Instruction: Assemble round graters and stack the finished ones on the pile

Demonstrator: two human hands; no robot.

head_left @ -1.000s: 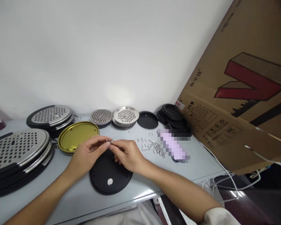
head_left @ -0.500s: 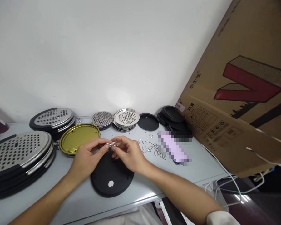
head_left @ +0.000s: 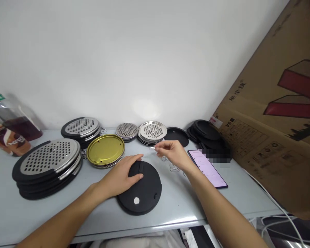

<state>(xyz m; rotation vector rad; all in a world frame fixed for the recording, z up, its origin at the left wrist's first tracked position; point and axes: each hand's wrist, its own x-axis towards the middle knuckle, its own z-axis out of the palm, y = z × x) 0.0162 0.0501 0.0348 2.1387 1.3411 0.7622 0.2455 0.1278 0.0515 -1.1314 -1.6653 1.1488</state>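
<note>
The left hand (head_left: 119,177) lies spread over the upper left of a round, matt black disc (head_left: 147,187), thumb and fingers apart, close around a small black raised tab (head_left: 141,167); the disc lies flat on the pale grey table (head_left: 105,220) near its front edge, with a white round spot (head_left: 136,200) and a small black knob (head_left: 155,196) on its near part. The right hand (head_left: 173,154) is raised beyond the disc, thumb and forefinger pinching a thin, pale piece (head_left: 152,148) too small to make out. Bent silver wire clips (head_left: 173,168) lie loose below that wrist, some partly covered by the forearm, and just right of them is a phone with a lit lilac screen (head_left: 212,170). Left of the disc stands a low stack of shiny gold round lids (head_left: 105,150), then two stacks of perforated silver metal discs with black rims (head_left: 50,155). Along the white wall (head_left: 144,69) sit smaller silver grater discs (head_left: 153,131), a thin black round plate (head_left: 177,136) and a pile of black round pieces (head_left: 206,132) beside a large brown cardboard box (head_left: 248,137)
</note>
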